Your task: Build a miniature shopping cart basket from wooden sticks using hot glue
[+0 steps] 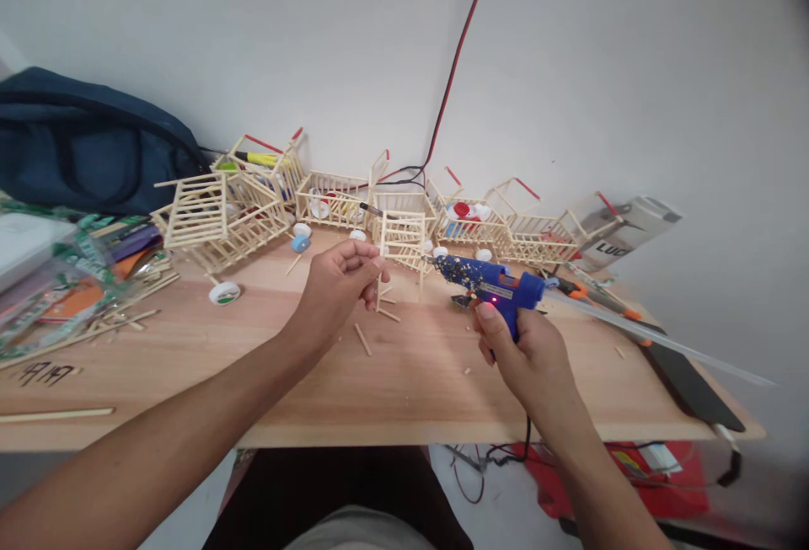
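My right hand [524, 348] is closed around a blue hot glue gun [499, 283]. Its nozzle points left toward a small wooden-stick frame [402, 240] standing on the table. A clear glue stick [657, 335] pokes out of the gun's back to the right. My left hand [338, 285] is pinched on a thin wooden stick [379, 291], held upright just left of the frame. Loose sticks [362, 339] lie on the wooden table [404, 390] beneath my hands.
Several stick-built cart models [221, 213] line the wall, with bottle caps [224, 293] among them. A dark blue bag [82, 141] and packets sit at the left. Red and black wires [455, 70] run up the wall. A cutter [600, 297] lies at the right.
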The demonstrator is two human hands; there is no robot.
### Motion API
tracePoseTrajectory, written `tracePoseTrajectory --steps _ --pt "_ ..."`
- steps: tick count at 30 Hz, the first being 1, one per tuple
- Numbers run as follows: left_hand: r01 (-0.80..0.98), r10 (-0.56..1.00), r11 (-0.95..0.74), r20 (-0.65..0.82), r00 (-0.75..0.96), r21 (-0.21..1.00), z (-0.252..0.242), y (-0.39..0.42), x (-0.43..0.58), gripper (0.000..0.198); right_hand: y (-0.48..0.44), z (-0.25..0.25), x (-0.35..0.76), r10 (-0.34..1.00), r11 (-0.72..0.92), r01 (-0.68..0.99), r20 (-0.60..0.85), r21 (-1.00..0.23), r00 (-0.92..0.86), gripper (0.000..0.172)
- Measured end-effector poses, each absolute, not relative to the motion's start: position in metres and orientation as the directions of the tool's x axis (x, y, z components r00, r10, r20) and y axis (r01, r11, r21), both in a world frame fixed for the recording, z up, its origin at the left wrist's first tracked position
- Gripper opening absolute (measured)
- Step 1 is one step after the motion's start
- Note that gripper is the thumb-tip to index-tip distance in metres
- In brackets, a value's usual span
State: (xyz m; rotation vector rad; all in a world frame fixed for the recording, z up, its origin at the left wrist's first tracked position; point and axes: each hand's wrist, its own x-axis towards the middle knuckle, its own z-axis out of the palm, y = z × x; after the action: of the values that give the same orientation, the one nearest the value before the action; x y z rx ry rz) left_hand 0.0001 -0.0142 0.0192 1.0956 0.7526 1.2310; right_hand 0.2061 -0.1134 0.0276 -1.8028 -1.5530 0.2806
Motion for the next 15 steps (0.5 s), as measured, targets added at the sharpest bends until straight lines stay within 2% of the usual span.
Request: tracePoseTrajectory --steps 7,15 --pt "-0.353 0.970 -0.027 0.110 0.217 0.935 0.0197 -0.0135 -0.0008 0.022 -0.1136 0.0285 0.2041 0.931 -0.022 0.757 0.263 -0.653 0.254 0.052" --pt "-0.354 0.970 -0.018 0.103 0.222 0.935 0.0190 -0.0135 -0.0001 0.023 -0.1119 0.0307 0.2029 0.922 -0.022 0.808 0.300 -0.588 0.244 0.056"
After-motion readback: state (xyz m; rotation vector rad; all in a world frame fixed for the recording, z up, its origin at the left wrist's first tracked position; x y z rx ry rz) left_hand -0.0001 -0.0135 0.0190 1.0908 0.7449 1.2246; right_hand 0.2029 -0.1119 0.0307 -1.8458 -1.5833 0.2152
